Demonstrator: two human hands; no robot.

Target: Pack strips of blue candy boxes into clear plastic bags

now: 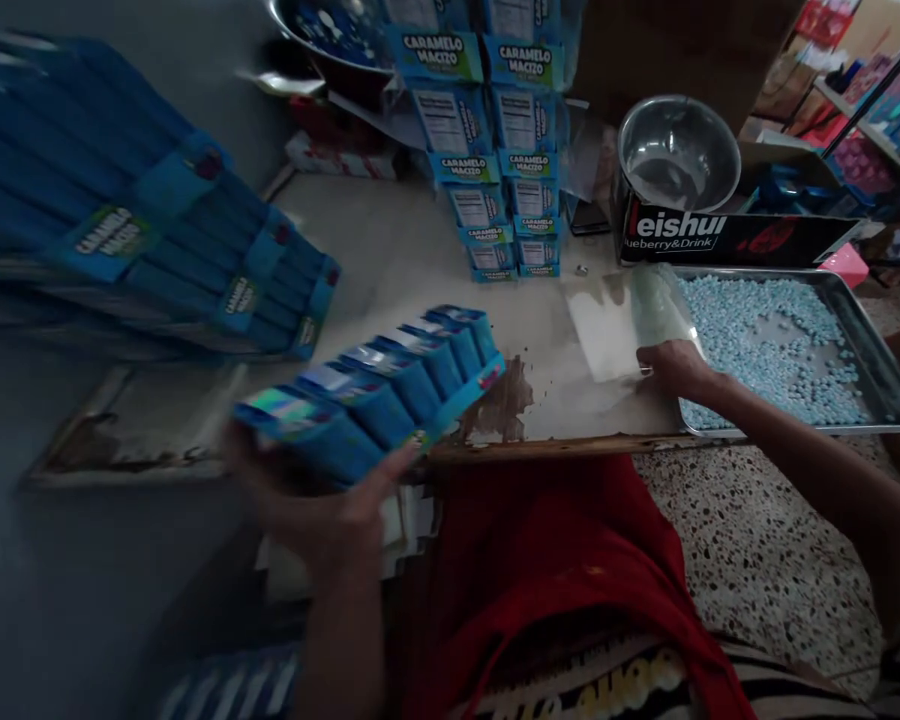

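Working over a worn table (390, 240). Stacked at left with long blue packs (157, 220), and laid at right with a metal tray (896, 370). Just behind the tray, topped with a steel bowl (679, 160): a black carton (750, 235). Near the table's front edge, tilted and blurred: a blue box (390, 385), gripped at its near end in the left hand (322, 510). Pinched in the nearly closed right hand (675, 368), at the tray's left edge: clear plastic (660, 305). Spread across the tray: small pale-blue pellets (750, 340).
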